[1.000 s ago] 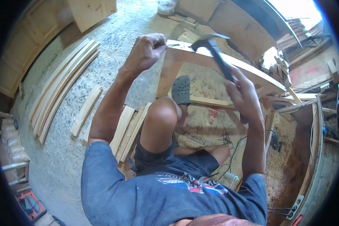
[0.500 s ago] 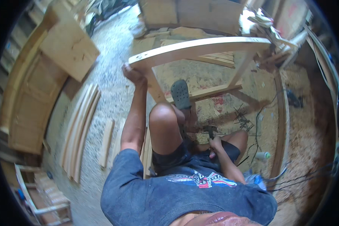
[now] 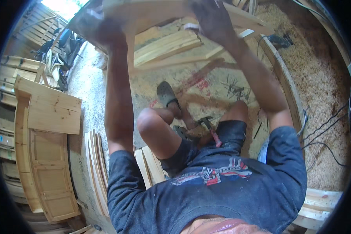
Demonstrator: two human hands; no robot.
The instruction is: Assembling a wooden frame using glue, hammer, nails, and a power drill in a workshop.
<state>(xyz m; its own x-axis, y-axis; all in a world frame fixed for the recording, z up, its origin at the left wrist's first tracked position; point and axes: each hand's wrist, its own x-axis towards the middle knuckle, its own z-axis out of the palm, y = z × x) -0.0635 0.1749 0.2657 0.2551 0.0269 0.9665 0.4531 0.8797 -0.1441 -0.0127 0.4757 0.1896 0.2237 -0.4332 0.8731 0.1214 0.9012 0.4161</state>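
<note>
A pale wooden frame (image 3: 156, 11) stands raised at the far side, its top rail close to me and blurred by motion. My left hand (image 3: 101, 27) is at the frame's left end, smeared but closed around the wood. Near the right part of the top rail, my right hand (image 3: 211, 19) grips it with the fingers partly hidden. A claw hammer (image 3: 211, 130) with a red handle grip lies across my lap between the thighs, touched by neither hand.
Several planks (image 3: 167, 48) lie beyond the frame. Nails (image 3: 238, 89) are scattered on the floor to the right, near a long timber (image 3: 280, 66) and sawdust (image 3: 308, 85). Wood strips (image 3: 96, 167) and a panelled cabinet piece (image 3: 50, 167) are at left. Cables (image 3: 327, 126) run at right.
My right hand has let go of the hammer, leaving it on my lap, and has moved up to the frame. The frame has shifted farther away and up, and my left hand went with it.
</note>
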